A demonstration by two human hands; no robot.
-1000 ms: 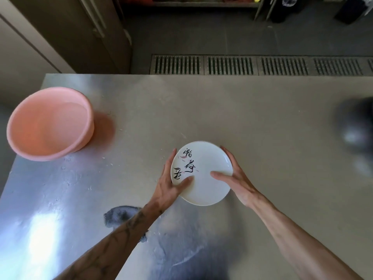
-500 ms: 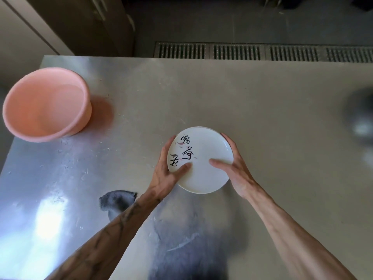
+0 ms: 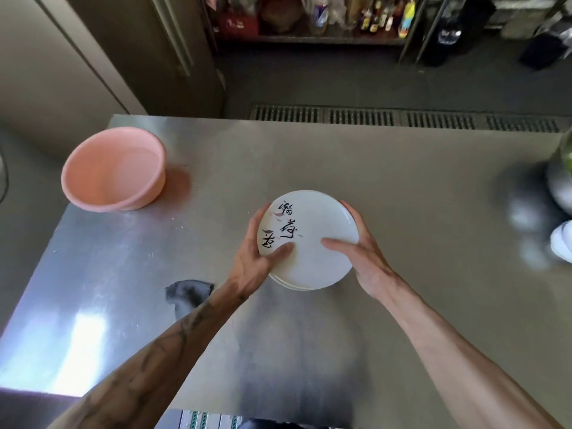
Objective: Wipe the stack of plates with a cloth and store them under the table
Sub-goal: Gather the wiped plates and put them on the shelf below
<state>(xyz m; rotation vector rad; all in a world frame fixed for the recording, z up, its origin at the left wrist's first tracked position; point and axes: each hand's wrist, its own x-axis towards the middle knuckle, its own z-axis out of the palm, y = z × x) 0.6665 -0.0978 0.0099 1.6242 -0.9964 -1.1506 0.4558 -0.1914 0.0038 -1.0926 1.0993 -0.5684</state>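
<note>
A stack of white plates (image 3: 322, 224) with black brush characters on the top one sits at the middle of the steel table (image 3: 402, 187). My left hand (image 3: 252, 261) grips the stack's left rim with the thumb on top. On the right rim, my right hand (image 3: 362, 252) holds the stack, its thumb lying across the top plate. A dark grey cloth (image 3: 188, 292) lies flat on the table to the left of my left forearm, partly hidden by it.
A pink plastic basin (image 3: 114, 171) stands at the table's far left corner. Blurred metal and white objects (image 3: 557, 212) sit at the right edge. Beyond the table lie a floor drain grate (image 3: 402, 120) and shelves of bottles (image 3: 356, 13).
Both hands keep their hold on the plate stack. The view has pulled back and tilted up, so the table's near edge and the far shelves now show.
</note>
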